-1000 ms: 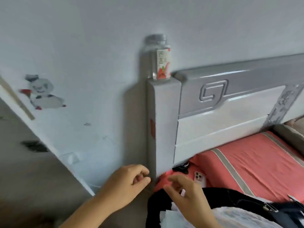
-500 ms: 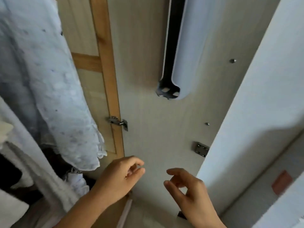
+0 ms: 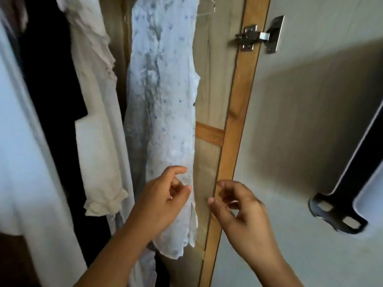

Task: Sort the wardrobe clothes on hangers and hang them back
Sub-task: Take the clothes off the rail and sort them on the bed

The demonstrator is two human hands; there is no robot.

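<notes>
A pale blue flowered dress [image 3: 161, 100] hangs on a thin wire hanger [image 3: 207, 9] inside the open wardrobe. My left hand [image 3: 161, 201] is in front of the dress's lower part, fingers loosely curled and holding nothing. My right hand [image 3: 242, 214] is just right of the dress, in front of the wooden frame [image 3: 238, 125], fingers loosely curled and empty. Left of the dress hang a cream ruffled garment [image 3: 97, 121], a black garment [image 3: 51, 79] and a white garment [image 3: 22, 162].
The wardrobe door [image 3: 310, 121] stands open on the right, with a metal hinge [image 3: 257, 37] near the top and a dark handle [image 3: 342, 195] on its face. A wooden side panel [image 3: 209, 79] lies behind the dress.
The view has swung from the bed and headboard to the wardrobe's inside. Both hands stay raised and empty, now in front of the blue dress and the frame.
</notes>
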